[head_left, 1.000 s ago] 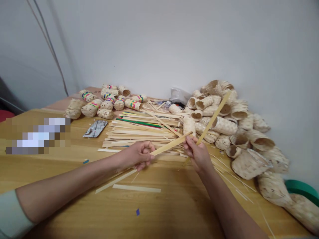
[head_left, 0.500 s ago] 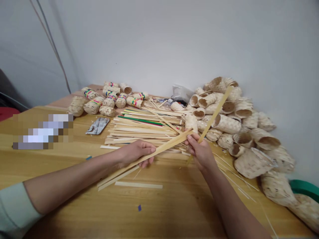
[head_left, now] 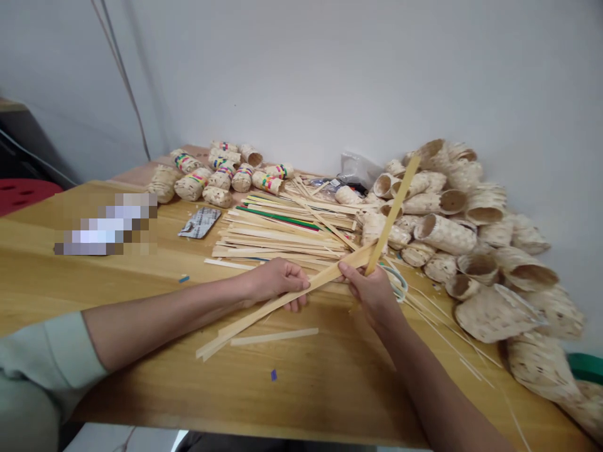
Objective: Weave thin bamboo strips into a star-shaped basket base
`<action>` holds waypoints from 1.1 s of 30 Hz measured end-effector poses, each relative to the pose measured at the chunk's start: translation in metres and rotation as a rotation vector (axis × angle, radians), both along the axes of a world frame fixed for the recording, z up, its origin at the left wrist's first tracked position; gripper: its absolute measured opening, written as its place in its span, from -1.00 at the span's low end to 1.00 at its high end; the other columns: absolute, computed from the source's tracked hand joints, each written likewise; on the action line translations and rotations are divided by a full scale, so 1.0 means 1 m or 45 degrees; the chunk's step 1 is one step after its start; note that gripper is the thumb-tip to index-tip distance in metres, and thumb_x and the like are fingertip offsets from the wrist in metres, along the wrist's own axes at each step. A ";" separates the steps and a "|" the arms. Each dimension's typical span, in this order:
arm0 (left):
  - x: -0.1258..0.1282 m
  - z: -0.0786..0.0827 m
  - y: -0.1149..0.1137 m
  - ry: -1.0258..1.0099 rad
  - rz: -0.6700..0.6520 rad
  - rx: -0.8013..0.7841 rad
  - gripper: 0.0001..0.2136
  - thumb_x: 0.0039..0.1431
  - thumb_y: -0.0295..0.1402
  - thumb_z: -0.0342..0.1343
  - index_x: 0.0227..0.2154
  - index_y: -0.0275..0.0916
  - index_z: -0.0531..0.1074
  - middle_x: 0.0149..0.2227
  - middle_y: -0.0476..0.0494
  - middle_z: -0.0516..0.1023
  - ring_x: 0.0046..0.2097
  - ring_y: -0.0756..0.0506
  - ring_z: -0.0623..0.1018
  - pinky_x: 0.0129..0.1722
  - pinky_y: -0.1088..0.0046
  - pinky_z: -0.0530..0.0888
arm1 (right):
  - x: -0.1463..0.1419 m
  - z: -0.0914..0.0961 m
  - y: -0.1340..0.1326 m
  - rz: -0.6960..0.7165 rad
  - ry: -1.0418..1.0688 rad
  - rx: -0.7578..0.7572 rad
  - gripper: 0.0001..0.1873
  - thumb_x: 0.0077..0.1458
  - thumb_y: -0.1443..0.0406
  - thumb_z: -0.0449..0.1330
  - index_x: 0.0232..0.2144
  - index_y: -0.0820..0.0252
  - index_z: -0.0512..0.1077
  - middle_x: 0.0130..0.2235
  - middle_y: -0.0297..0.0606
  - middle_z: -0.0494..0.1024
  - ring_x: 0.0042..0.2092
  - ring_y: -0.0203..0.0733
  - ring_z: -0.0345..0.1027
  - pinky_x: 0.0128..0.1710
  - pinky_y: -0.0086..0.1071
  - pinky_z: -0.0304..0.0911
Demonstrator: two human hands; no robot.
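Note:
A few long flat bamboo strips point(head_left: 325, 276) lie slantwise between my hands above the table. My left hand point(head_left: 282, 282) pinches them near their middle, thumb on top, and their lower ends reach down to the left. Near the upper right ends, my right hand point(head_left: 370, 289) grips the same strips between thumb and fingers. One more yellowish strip point(head_left: 394, 210) stands up steeply from my right hand, crossing the others. Behind the hands lies a heap of loose bamboo strips point(head_left: 277, 235), a green one among them.
Many woven bamboo tubes point(head_left: 445, 233) are piled at the right along the wall. Woven tubes with coloured bands point(head_left: 193, 183) stand at the back left, near a silver packet point(head_left: 200, 223). A single strip point(head_left: 276, 336) and a purple scrap point(head_left: 274, 375) lie in front.
The view has shifted, bringing the table's front edge into sight. Both hands keep hold of the strips; the upright strip now stands steeper and nearer the ends of the others.

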State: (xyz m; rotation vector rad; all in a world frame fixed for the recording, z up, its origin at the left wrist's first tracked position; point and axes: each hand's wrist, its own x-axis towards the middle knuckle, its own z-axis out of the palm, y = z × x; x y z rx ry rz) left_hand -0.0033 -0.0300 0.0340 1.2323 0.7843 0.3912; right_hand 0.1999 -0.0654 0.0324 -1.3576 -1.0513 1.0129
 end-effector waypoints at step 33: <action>0.004 -0.006 0.004 0.008 -0.048 0.224 -0.76 -0.08 -0.24 0.26 -0.54 -0.28 0.36 -0.70 0.10 0.37 -0.67 0.10 0.33 -0.66 0.63 0.21 | -0.015 0.002 -0.008 0.122 0.059 -0.111 -0.36 -0.19 0.20 0.38 -0.01 0.15 0.36 -0.57 -0.55 0.19 -0.62 -0.49 -0.13 -0.71 -0.56 -0.20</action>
